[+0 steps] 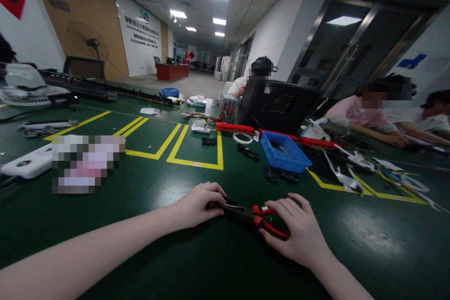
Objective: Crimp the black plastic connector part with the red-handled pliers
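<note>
Near the front of the green table, my right hand [298, 227] is closed round the red handles of long-nosed pliers [258, 217], whose jaws point left. My left hand [202, 204] pinches a small black part [214, 205] at the tips of the jaws. Its fingers hide some of that part, so its shape is unclear. The handles of the pliers are spread a little apart.
A blue bin [284, 152] stands beyond my right hand, with black parts [281, 175] beside it. Farther back are a white tape ring [242, 138], a black case [277, 105] and red strips. A white power strip [35, 157] lies left. People sit across the table and at right.
</note>
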Demonstrator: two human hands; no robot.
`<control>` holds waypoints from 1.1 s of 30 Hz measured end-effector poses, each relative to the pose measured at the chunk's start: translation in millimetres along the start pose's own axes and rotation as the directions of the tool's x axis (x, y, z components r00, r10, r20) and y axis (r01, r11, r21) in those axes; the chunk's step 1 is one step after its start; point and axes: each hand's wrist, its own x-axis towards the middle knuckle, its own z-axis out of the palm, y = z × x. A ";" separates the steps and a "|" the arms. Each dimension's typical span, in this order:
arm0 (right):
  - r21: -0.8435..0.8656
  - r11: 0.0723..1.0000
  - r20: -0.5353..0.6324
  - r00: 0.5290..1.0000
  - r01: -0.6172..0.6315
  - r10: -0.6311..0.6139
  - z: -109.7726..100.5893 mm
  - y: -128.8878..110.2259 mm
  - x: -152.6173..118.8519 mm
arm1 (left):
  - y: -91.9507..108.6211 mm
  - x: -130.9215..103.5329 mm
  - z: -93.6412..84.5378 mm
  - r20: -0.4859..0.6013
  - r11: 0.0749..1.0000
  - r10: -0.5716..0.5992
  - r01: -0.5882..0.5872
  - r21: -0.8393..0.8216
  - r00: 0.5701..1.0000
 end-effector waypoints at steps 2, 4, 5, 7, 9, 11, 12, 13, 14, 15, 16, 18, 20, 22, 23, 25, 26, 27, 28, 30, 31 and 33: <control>0.005 1.000 -0.004 1.000 -0.008 0.008 0.4 -0.9 0.5 | 0.3 0.1 -0.1 -0.001 1.000 -0.007 0.007 -0.007 1.000; 0.009 1.000 -0.004 1.000 -0.016 0.016 0.7 -1.1 0.6 | 1.0 -0.2 -0.3 0.001 1.000 -0.017 0.017 -0.008 1.000; 0.009 1.000 0.000 1.000 -0.021 0.021 0.8 -1.0 0.5 | 1.4 -0.4 -0.4 0.002 1.000 -0.020 0.020 -0.007 1.000; 0.010 1.000 0.015 0.999 -0.029 0.029 0.5 -0.4 0.2 | 1.7 -0.8 -0.7 0.006 1.000 -0.024 0.024 -0.002 1.000; 0.011 0.999 0.031 0.999 -0.033 0.033 -0.5 0.6 0.1 | 1.8 -1.1 -1.1 0.010 1.000 -0.026 0.026 0.005 1.000; 0.011 0.999 0.033 0.999 -0.034 0.033 -2.1 2.0 0.2 | 1.7 -1.1 -1.4 0.015 1.000 -0.026 0.026 0.017 1.000; 0.008 1.000 0.033 0.999 -0.027 0.026 -3.1 2.7 0.4 | 1.8 -1.0 -1.5 0.016 0.999 -0.025 0.024 0.027 1.000; 0.002 1.000 0.035 0.999 -0.018 0.018 -4.1 3.4 0.6 | 1.8 -0.8 -1.5 0.019 0.999 -0.021 0.020 0.039 1.000; -0.005 1.000 0.035 0.999 -0.008 0.008 -5.0 4.0 0.8 | 1.9 -0.6 -1.5 0.021 0.999 -0.015 0.014 0.049 1.000; -0.012 1.000 0.035 0.999 0.001 -0.001 -5.8 4.5 1.0 | 1.8 -0.5 -1.3 0.021 0.998 -0.006 0.005 0.057 1.000; -0.017 1.000 0.034 0.999 0.010 -0.010 -6.4 5.0 1.2 | 1.7 -0.3 -1.0 0.019 0.998 0.002 -0.003 0.062 1.000; -0.023 0.999 0.026 0.999 0.025 -0.024 -7.0 5.4 1.3 | 1.1 0.1 -0.3 0.013 0.998 0.013 -0.014 0.066 1.000; -0.024 0.999 0.018 0.999 0.035 -0.035 -7.0 5.5 1.0 | 0.2 0.2 0.5 0.006 0.998 0.017 -0.017 0.064 1.000; -0.026 0.999 0.014 0.999 0.037 -0.037 -6.7 5.2 0.7 | -0.6 0.3 1.1 0.004 0.998 0.019 -0.019 0.060 1.000; -0.029 0.999 0.011 0.999 0.035 -0.035 -6.5 4.9 0.7 | -0.8 0.3 1.2 0.002 0.998 0.020 -0.020 0.057 1.000; -0.043 0.999 0.004 0.999 0.033 -0.033 -6.3 4.3 0.9 | -0.9 0.1 1.2 0.000 0.998 0.019 -0.019 0.053 1.000; -0.054 0.998 0.000 0.999 0.035 -0.035 -6.2 3.9 1.2 | -0.8 0.0 1.0 -0.001 0.999 0.017 -0.017 0.051 1.000; -0.066 0.997 -0.003 0.999 0.038 -0.038 -6.1 3.5 1.5 | -0.7 -0.1 0.8 -0.001 0.999 0.015 -0.015 0.049 1.000; -0.077 0.996 -0.005 0.999 0.042 -0.042 -5.9 3.2 1.8 | -0.4 -0.1 0.5 0.000 0.999 0.011 -0.011 0.046 1.000; -0.096 0.994 -0.011 0.999 0.045 -0.046 -5.3 2.6 2.2 | 0.2 -0.1 -0.3 0.003 0.999 0.005 -0.005 0.041 1.000; -0.103 0.994 -0.015 0.999 0.044 -0.046 -4.9 2.3 2.2 | 0.5 0.0 -0.7 0.005 0.999 0.002 -0.002 0.038 1.000; -0.114 0.993 -0.024 0.999 0.043 -0.046 -4.1 1.6 2.0 | 0.9 0.3 -1.3 0.007 1.000 -0.004 0.004 0.030 1.000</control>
